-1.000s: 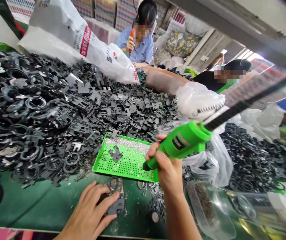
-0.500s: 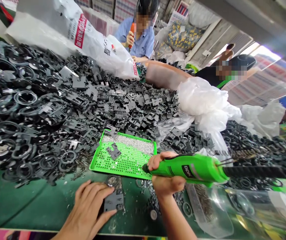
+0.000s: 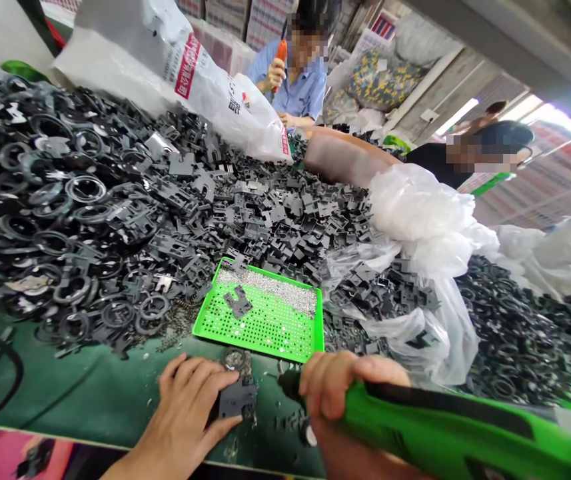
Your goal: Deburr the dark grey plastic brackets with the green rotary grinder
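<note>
My left hand [image 3: 185, 417] lies on the green table top and pins a flat black plastic part [image 3: 236, 399] with its fingers and thumb. Just above that part sits a black ring [image 3: 234, 359]. My right hand [image 3: 338, 390] is wrapped round a bright green electric screwdriver [image 3: 445, 430], whose dark tip points left, close to the black part. A green perforated tray [image 3: 260, 317] lies just beyond both hands, with a band of small silver screws along its far side and one black part [image 3: 238, 303] on it.
A big heap of black rings [image 3: 55, 220] and black brackets [image 3: 265, 213] covers the table. White plastic bags [image 3: 420, 220] lie at the right and back. Across the table a person in a blue shirt [image 3: 298, 87] holds an orange tool; another person [image 3: 465, 157] is at the right.
My right hand has brought the green screwdriver down and toward me, from tilted above the tray to level beside the black part. My left hand stayed on the part.
</note>
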Tool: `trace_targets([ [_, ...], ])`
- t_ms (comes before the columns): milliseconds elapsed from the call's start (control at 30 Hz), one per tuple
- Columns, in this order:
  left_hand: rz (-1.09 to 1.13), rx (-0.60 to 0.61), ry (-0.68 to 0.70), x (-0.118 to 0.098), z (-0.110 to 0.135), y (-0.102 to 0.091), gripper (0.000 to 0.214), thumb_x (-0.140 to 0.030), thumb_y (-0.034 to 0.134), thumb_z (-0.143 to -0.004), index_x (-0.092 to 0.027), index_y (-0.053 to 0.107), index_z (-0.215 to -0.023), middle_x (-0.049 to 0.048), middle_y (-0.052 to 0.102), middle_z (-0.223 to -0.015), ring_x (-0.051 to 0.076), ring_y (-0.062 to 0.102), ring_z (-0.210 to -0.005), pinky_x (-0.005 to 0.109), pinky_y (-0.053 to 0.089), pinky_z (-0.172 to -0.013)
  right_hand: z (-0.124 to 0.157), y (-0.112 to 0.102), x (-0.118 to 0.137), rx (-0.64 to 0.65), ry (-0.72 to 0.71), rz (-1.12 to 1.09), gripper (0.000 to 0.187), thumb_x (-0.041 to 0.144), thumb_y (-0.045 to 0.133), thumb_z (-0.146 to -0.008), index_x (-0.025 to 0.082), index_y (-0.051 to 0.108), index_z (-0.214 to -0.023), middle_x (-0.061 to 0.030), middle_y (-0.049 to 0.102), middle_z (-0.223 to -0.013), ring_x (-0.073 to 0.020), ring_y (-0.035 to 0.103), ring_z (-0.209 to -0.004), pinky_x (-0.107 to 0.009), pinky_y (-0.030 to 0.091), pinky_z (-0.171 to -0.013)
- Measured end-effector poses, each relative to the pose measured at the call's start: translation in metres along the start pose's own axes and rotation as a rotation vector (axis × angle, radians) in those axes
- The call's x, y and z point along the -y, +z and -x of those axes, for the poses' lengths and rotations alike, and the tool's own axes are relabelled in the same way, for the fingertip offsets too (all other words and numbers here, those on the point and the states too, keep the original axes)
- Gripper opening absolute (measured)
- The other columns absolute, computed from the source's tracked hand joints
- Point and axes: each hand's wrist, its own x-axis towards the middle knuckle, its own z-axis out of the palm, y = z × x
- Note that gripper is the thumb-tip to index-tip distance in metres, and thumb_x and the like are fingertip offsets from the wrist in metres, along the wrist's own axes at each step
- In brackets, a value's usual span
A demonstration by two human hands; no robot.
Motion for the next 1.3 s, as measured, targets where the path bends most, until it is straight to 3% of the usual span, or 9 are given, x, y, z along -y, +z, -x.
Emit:
trace_targets([
  [100, 0.027, 0.002, -0.017, -0.001, 0.0, 0.001, 0.036, -0.037, 0.069, -0.083, -0.027, 0.057, -0.116, 0.0011, 0.064, -0.103, 0.025, 0.057, -0.099, 0.046, 0.027, -0.099, 0.009, 0.011, -0.003, 0.06, 0.068, -0.028, 0.025, 0.047, 0.052, -0.087, 0.035, 0.065, -0.105, 0.002, 0.058, -0.058, -0.0167, 0.052, -0.049, -0.03, 0.044, -0.051],
  [267, 0.056, 0.01, -0.034, -0.002, -0.001, 0.001, 0.038, -0.039, 0.071, -0.081, -0.028, 0.057, -0.115, -0.0002, 0.064, -0.101, 0.024, 0.056, -0.097, 0.045, 0.026, -0.098, 0.016, 0.018, -0.028, -0.008, 0.07, -0.061, 0.046, 0.072, 0.058, -0.068, 0.031, 0.067, -0.087, 0.0048, 0.057, -0.052, -0.0146, 0.047, -0.044, -0.027, 0.04, -0.047],
  [400, 0.062, 0.005, -0.035, 0.0, -0.002, 0.002, 0.039, -0.037, 0.072, -0.08, -0.028, 0.057, -0.115, -0.0008, 0.064, -0.1, 0.024, 0.056, -0.096, 0.044, 0.025, -0.097, 0.017, 0.022, -0.032, 0.007, 0.057, -0.044, 0.05, 0.076, 0.054, -0.069, 0.031, 0.067, -0.086, 0.006, 0.055, -0.049, -0.0134, 0.046, -0.042, -0.026, 0.038, -0.045],
  [500, 0.044, 0.005, -0.016, 0.0, -0.003, 0.001, 0.042, -0.036, 0.075, -0.078, -0.028, 0.057, -0.115, -0.0007, 0.063, -0.1, 0.024, 0.056, -0.096, 0.043, 0.025, -0.097, 0.006, 0.018, -0.029, -0.01, 0.036, -0.023, 0.056, 0.079, 0.054, -0.068, 0.029, 0.066, -0.09, 0.0069, 0.055, -0.05, -0.0125, 0.045, -0.041, -0.025, 0.039, -0.044],
  [667, 0.056, 0.004, -0.016, -0.003, -0.002, -0.003, 0.035, -0.032, 0.07, -0.083, -0.026, 0.057, -0.115, 0.0014, 0.062, -0.1, 0.023, 0.055, -0.095, 0.043, 0.026, -0.097, -0.033, -0.002, -0.046, -0.122, -0.243, 0.016, 0.058, 0.076, 0.054, -0.071, 0.023, 0.066, -0.094, 0.0063, 0.055, -0.052, -0.0121, 0.047, -0.04, -0.026, 0.042, -0.045],
  [867, 0.097, -0.04, -0.064, -0.008, -0.005, -0.003, 0.024, -0.03, 0.061, -0.089, -0.025, 0.058, -0.112, 0.0038, 0.061, -0.099, 0.024, 0.053, -0.097, 0.045, 0.028, -0.098, -0.05, -0.013, -0.075, -0.187, -0.209, 0.048, 0.052, 0.072, 0.06, -0.068, 0.023, 0.062, -0.085, 0.0074, 0.053, -0.05, -0.0117, 0.045, -0.039, -0.024, 0.039, -0.042],
  [1067, 0.077, -0.036, -0.065, -0.006, -0.005, -0.002, 0.025, -0.03, 0.063, -0.088, -0.025, 0.059, -0.111, 0.0034, 0.06, -0.099, 0.024, 0.053, -0.096, 0.046, 0.028, -0.098, -0.045, -0.011, -0.074, -0.196, -0.187, 0.064, 0.054, 0.074, 0.06, -0.067, 0.023, 0.061, -0.086, 0.0079, 0.052, -0.051, -0.0114, 0.045, -0.04, -0.024, 0.039, -0.044],
  [1300, 0.015, 0.011, -0.047, -0.001, -0.002, -0.001, 0.041, -0.039, 0.071, -0.081, -0.025, 0.055, -0.117, 0.0021, 0.063, -0.101, 0.024, 0.055, -0.096, 0.044, 0.028, -0.098, -0.045, -0.011, -0.071, -0.212, -0.189, 0.075, 0.057, 0.075, 0.06, -0.065, 0.023, 0.062, -0.09, 0.0072, 0.053, -0.05, -0.0128, 0.045, -0.04, -0.025, 0.039, -0.043],
])
